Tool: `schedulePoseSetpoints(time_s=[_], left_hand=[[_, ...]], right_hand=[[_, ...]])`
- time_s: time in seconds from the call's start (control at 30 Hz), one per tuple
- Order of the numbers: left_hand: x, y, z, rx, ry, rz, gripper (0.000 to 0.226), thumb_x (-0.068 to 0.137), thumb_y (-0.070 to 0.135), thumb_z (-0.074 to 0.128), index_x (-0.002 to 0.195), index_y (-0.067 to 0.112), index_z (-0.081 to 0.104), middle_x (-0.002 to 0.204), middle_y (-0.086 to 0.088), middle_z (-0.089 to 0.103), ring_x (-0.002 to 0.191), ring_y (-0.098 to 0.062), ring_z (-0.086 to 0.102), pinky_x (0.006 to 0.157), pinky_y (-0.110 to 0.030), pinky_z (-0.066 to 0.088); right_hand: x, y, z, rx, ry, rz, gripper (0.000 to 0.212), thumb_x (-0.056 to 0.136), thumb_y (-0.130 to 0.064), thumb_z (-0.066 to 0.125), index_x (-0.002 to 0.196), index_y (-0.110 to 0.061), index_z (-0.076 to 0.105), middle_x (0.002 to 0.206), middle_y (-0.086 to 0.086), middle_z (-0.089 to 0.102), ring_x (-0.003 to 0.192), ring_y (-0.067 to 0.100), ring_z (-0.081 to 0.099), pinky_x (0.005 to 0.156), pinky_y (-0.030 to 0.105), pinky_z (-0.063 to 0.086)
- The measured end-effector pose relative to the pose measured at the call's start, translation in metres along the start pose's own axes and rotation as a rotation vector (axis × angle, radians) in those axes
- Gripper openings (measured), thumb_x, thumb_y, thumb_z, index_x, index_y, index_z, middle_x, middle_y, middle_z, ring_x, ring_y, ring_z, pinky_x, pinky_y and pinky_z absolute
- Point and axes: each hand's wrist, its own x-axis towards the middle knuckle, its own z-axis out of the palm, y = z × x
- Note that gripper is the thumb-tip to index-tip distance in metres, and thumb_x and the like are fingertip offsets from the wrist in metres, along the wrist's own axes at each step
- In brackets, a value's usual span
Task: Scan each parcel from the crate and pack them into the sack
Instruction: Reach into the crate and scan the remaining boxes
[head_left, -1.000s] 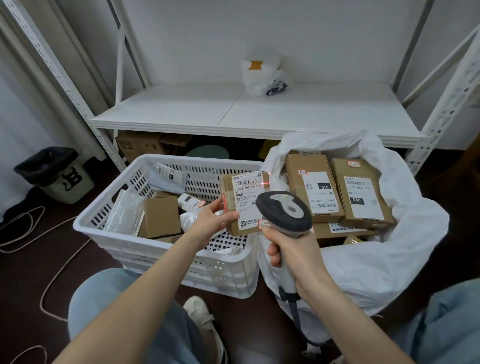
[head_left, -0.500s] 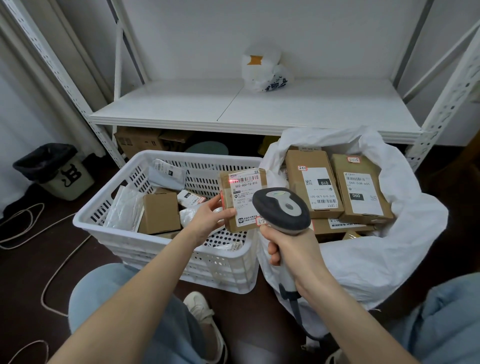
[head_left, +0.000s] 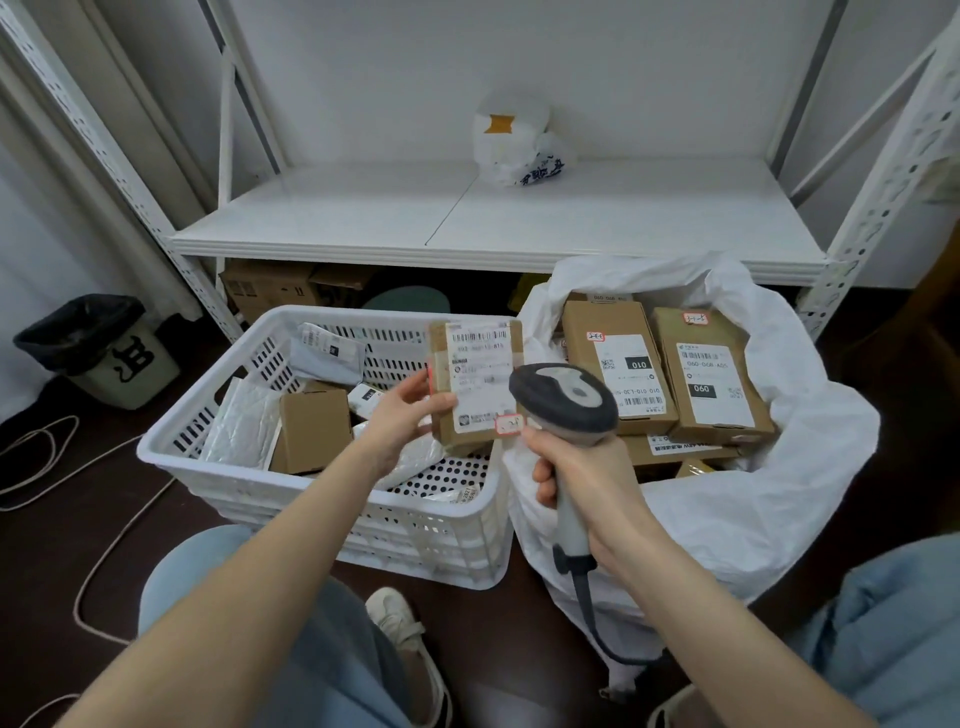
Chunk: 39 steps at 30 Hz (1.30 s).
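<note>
Head view, seated; knees in pale denim at the bottom corners.

- 9 o'clock: bin with a black liner on the dark floor. A pale cable loops below it, toward 8.
- 8 o'clock: white slotted crate. It holds a white padded mailer, a small brown box at the mailer's 3 o'clock, and more packets behind.
- Centre: left grip pinches the left edge of the held parcel, thumb on the label face, fingers behind. The parcel is a brown box, label toward the camera, held above the crate's right end, just beside the sack.
- 12 o'clock: white shelf carrying a crumpled white bag.
- At the parcel's 4 o'clock: scanner, its grey head overlapping the parcel's lower right corner. Right grip is wrapped round the handle, cord trailing toward 6.
- 4 o'clock: white sack, mouth open. Two labelled brown parcels lie side by side on top, with others beneath them.
</note>
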Motion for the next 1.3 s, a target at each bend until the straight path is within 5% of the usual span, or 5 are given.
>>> schedulePoseSetpoints(time_s=[0.2,0.57,0.87,1.1,1.3], left_hand=[[0.019,0.085,0.034,0.117,-0.071,0.206,0.069,0.078,0.023,0.076,0.141,0.021,0.047,0.121,0.004,0.066,0.109,-0.012,0.064,0.093,-0.036,0.052],[0.014,0.041,0.217,1.354,-0.477,0.686,0.08,0.068,0.04,0.075,0.141,0.031,0.042,0.136,-0.005,0.04,0.12,-0.029,0.037,0.105,-0.036,0.033],[-0.017,-0.004,0.204,1.48,-0.459,0.825,0.092,0.062,0.059,0.068,0.143,0.04,0.029,0.128,-0.004,0.038,0.113,-0.025,0.039,0.09,-0.041,0.045],[-0.008,0.033,0.201,1.214,-0.642,0.292,0.091,0.075,0.034,0.078,0.149,0.032,0.027,0.124,-0.004,0.037,0.118,-0.021,0.04,0.103,-0.028,0.038],[0.01,0.041,0.229,1.099,-0.432,0.322,0.077,0.077,0.034,0.075,0.144,0.026,0.04,0.123,-0.011,0.045,0.118,-0.024,0.047,0.101,-0.032,0.043]], right_hand=[[0.018,-0.041,-0.029,0.103,0.125,-0.061,0.012,0.084,-0.015,0.073,0.082,-0.005,0.066,0.057,0.004,0.058,0.045,0.011,0.05,0.047,0.022,0.045],[0.026,-0.068,-0.142,0.124,0.438,-0.145,0.019,0.086,-0.017,0.071,0.073,-0.006,0.062,0.046,0.0,0.054,0.035,0.007,0.045,0.042,0.02,0.042],[0.038,-0.053,-0.158,0.128,0.38,-0.105,0.019,0.085,-0.015,0.071,0.071,-0.008,0.061,0.049,0.003,0.055,0.042,0.013,0.047,0.051,0.027,0.043],[0.041,-0.056,-0.16,0.109,0.347,-0.092,0.014,0.084,-0.017,0.072,0.076,-0.008,0.064,0.057,0.004,0.059,0.045,0.012,0.05,0.053,0.026,0.046],[0.047,-0.056,-0.164,0.112,0.365,-0.091,0.015,0.083,-0.019,0.073,0.079,-0.007,0.065,0.056,0.004,0.059,0.044,0.011,0.051,0.052,0.027,0.047]])
